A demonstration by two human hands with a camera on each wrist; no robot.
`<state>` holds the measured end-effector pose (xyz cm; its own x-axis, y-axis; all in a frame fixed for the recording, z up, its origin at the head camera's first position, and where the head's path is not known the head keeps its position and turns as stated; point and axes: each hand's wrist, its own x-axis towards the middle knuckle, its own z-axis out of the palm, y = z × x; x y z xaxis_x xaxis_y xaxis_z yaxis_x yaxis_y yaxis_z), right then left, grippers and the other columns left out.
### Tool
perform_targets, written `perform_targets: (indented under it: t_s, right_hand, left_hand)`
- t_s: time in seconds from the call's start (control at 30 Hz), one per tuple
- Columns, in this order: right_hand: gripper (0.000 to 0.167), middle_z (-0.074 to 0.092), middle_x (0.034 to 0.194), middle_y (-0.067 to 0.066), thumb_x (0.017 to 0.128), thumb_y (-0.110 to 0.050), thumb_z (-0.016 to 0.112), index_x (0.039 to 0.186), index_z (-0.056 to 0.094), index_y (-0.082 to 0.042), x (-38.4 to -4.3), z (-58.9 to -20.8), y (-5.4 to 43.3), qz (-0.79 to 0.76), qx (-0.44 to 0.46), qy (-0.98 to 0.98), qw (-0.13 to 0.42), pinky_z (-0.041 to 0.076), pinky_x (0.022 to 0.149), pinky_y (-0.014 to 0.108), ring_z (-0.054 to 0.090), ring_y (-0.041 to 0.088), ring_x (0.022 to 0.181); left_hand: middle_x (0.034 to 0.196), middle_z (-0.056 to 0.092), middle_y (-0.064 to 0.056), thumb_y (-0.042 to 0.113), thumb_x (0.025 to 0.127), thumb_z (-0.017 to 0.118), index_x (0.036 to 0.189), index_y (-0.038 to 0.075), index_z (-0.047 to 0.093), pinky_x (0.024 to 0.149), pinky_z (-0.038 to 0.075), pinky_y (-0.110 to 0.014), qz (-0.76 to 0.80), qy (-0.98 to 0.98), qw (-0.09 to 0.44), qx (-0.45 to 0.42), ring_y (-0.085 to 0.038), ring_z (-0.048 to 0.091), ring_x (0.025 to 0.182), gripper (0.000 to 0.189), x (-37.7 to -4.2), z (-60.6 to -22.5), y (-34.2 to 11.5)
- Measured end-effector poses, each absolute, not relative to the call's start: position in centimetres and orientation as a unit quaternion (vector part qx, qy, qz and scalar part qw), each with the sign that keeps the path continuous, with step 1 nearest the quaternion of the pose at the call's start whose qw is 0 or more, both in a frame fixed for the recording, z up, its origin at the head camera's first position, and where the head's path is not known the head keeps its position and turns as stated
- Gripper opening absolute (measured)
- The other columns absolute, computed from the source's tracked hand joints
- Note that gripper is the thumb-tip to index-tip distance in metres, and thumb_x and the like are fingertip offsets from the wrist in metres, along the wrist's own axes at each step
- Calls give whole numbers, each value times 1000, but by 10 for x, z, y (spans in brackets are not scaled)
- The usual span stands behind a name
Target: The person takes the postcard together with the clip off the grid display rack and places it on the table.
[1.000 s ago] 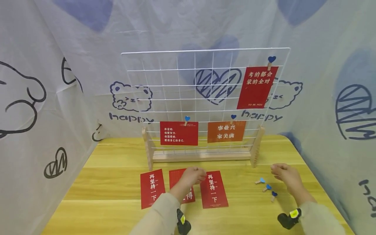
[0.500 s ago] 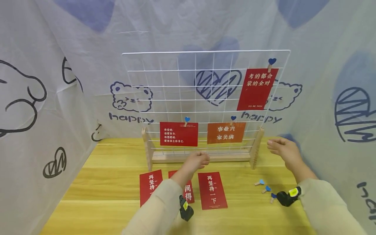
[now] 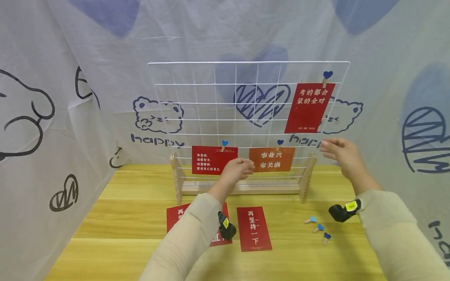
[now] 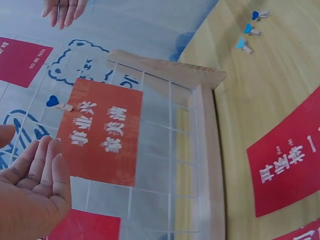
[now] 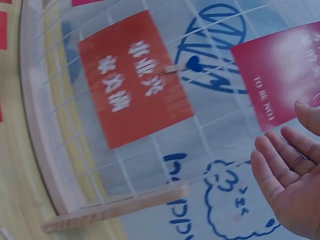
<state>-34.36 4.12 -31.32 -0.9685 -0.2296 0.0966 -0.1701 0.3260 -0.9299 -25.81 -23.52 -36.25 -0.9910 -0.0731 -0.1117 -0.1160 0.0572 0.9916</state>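
My left hand [image 3: 236,171] is raised in front of the lower grid, between a red card [image 3: 211,160] and an orange card [image 3: 270,166], both clipped on. In the left wrist view its fingers are loosely bent and hold nothing. My right hand [image 3: 342,154] hovers by the grid's right side, below the tall red card [image 3: 309,109] clipped at the upper right. The right wrist view shows that hand's palm with relaxed fingers and nothing in it. Heart-topped clothespins fasten the cards to the white wire grid rack [image 3: 225,103].
Red cards lie on the wooden table [image 3: 105,234], one red card [image 3: 254,230] right of the left sleeve, others partly under it. Several loose heart clothespins, including a dark blue clothespin [image 3: 327,237], lie at the right. A patterned curtain [image 3: 42,97] surrounds the table.
Both hands have risen from above the table toward the grid, the left from over the loose cards, the right from beside the loose clothespins. The cards and clothespins stay in place.
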Motion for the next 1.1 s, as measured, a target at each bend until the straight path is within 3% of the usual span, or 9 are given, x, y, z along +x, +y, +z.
perform_targets:
  t_s: [0.17, 0.27, 0.47, 0.8, 1.1]
  right_hand:
    - [39, 54, 88, -12, 82, -37, 54, 106, 49, -6, -349, -297, 35, -600, -118, 791, 13, 45, 78, 21, 55, 1, 81]
    - [40, 55, 88, -13, 81, -37, 54, 107, 49, -6, -351, -286, 32, -605, -119, 787, 2, 45, 72, 14, 55, 2, 82]
    - [43, 59, 84, -12, 79, -34, 58, 106, 50, -2, -354, -266, 25, -637, -129, 760, -17, 46, 69, 14, 57, 2, 78]
    - [39, 60, 87, -4, 76, -31, 62, 103, 55, -5, -359, -234, 17, -679, -115, 724, -35, 46, 66, 14, 57, 6, 78]
    - [28, 58, 90, -1, 75, -26, 65, 95, 58, -9, -367, -212, 14, -727, -89, 678, -62, 44, 76, 17, 55, 12, 86]
  left_hand:
    - [103, 57, -11, 21, 86, 52, 107, 1, 53, 87, 40, -35, 696, 716, 10, -54, -27, 52, 99, 29, -267, -355, -236]
    - [104, 57, -10, 21, 86, 52, 107, 1, 53, 87, 39, -35, 697, 716, 8, -48, -27, 52, 100, 30, -272, -350, -234]
    - [105, 56, -11, 23, 86, 53, 108, 2, 54, 87, 39, -37, 693, 720, 3, -40, -29, 50, 102, 30, -279, -338, -228]
    - [106, 54, -6, 21, 86, 53, 110, 4, 54, 88, 39, -37, 685, 728, -9, -37, -28, 50, 102, 29, -291, -323, -218]
    - [111, 53, -7, 22, 86, 53, 115, 5, 52, 90, 37, -38, 690, 723, -1, -22, -27, 48, 105, 33, -302, -321, -212]
